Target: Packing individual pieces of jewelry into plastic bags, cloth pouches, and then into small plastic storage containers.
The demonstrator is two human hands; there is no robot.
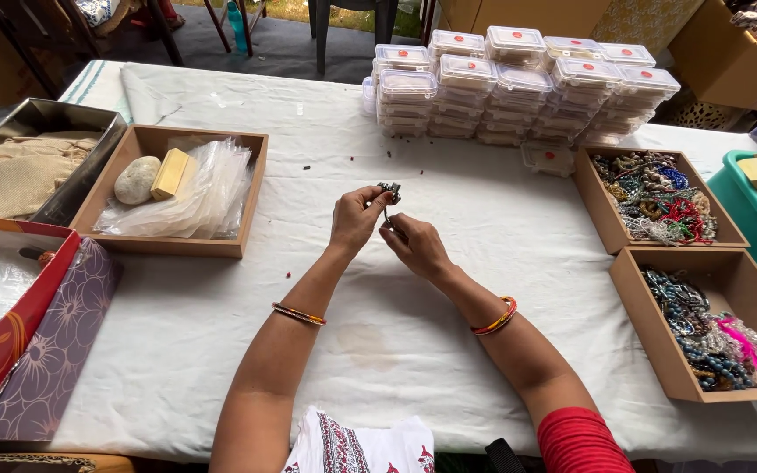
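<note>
I see my left hand (357,219) pinching a small dark beaded piece (389,190) between its fingertips, raised over the middle of the white-covered worktop (396,333). My right hand (415,245) is closed on the thin lower end of the same piece, just beside the left hand. To the right stand two wooden trays (624,289) with bead jewellery, behind them stacked clear plastic boxes (519,83). On the left, another wooden tray (116,188) keeps a stone (137,179).
</note>
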